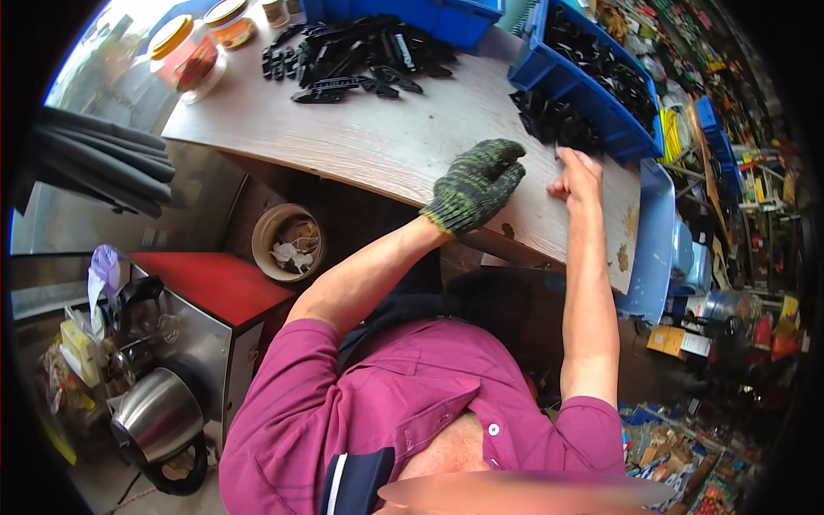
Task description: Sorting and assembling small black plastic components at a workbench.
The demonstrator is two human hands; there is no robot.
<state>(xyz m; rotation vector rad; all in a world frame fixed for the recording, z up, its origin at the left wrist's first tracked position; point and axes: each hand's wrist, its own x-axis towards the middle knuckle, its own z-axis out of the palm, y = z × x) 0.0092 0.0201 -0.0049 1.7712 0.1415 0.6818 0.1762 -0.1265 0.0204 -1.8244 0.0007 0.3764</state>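
My left hand [478, 189] wears a dark green and black knitted glove and hovers over the near edge of the pale wooden table [412, 142]. Its fingers are curled together, and whatever they hold, if anything, is hidden. To its right is my bare right hand [579, 182], with the fingers bent in and the thumb close to them. Any small thing in that grip cannot be made out. Just beyond its fingertips lies a small heap of black plastic parts [556, 123], against a blue plastic bin [592, 105] filled with similar black pieces. A larger pile of long black plastic parts [360, 53] spreads across the far left of the table.
Another blue bin [455, 24] stands at the far edge. Lidded jars [184, 56] sit at the far left corner. Below the table are a waste bucket [260, 240] and a red-topped cabinet [206, 279]; a steel kettle [161, 416] is at lower left. Cluttered shelves line the right.
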